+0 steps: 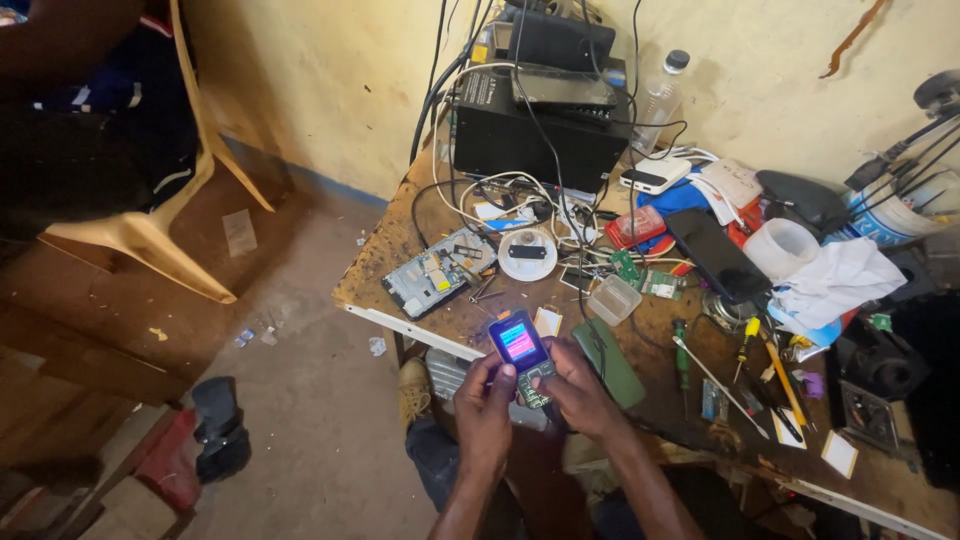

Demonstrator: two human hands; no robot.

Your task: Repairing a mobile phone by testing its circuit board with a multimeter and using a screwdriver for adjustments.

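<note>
- At the corner of a room with yellowish plaster walls: a scarred wooden desk [400, 262], its top crowded with parts, set against the wall.
- Floor [320, 400] is bare packed earth, littered with small scraps; a tan plastic chair [150, 235] stands well apart to the left, a dark shoe [218, 428] lies near it.
- Both hands sit together at the desk's near edge, clamped on 1 small keypad phone [522, 356]. Left hand [484, 405] wraps its lower left side, right hand [578, 392] its right side, thumbs over the keys. Phone screen is lit, pink and blue.
- Just right of the phone: a flat green case [612, 362] on the desk.
- Containers: a small clear plastic box [614, 299], contents too faint to tell; a white translucent cup [780, 247], open, inside not visible; a clear plastic bottle [660, 97] with dark cap upright by the wall.
- Back of desk: 1 black box unit [535, 135] with smaller black devices stacked on top, cables trailing down and across.
- Left of centre: an opened device board [432, 276] and a white round disc [527, 253].
- Right side: a dark phone slab [716, 255], crumpled white cloth [838, 280], screwdrivers [745, 345], small paper slips.
</note>
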